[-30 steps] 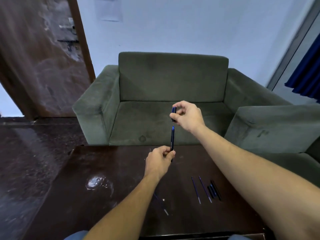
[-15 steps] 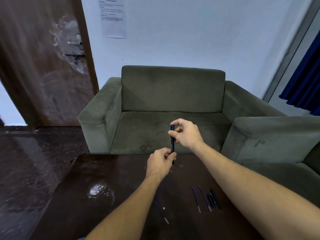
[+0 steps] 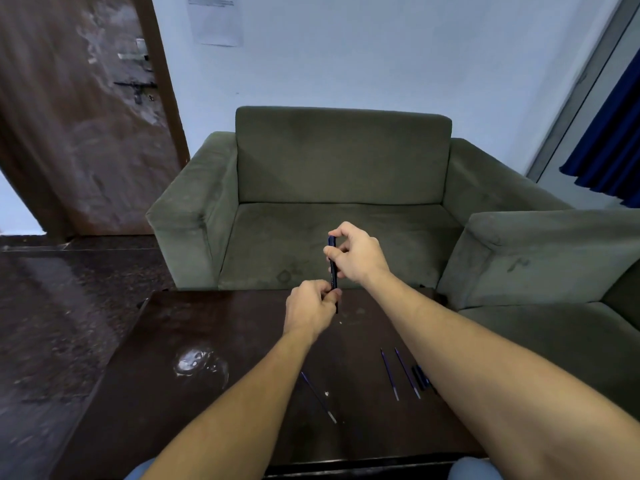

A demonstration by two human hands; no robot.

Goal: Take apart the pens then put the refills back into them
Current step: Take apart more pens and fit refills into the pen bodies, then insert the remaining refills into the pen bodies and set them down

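I hold a dark blue pen (image 3: 333, 268) upright above the far edge of the table. My right hand (image 3: 356, 252) pinches its upper part, thumb and fingers around the barrel. My left hand (image 3: 311, 306) grips its lower end, just below the right hand. On the table lie two thin blue refills (image 3: 389, 374) side by side, with dark pen parts (image 3: 419, 377) next to them, partly hidden by my right forearm. Another refill (image 3: 317, 396) lies slanted between my forearms.
The dark brown table (image 3: 173, 410) has a shiny smear (image 3: 195, 362) at its left. A green sofa (image 3: 343, 188) stands behind it and a second one (image 3: 554, 258) to the right. A brown door is at the left.
My right hand has come down toward the left hand, so the exposed blue length between the two pen parts has closed up. The camera tilted a little.
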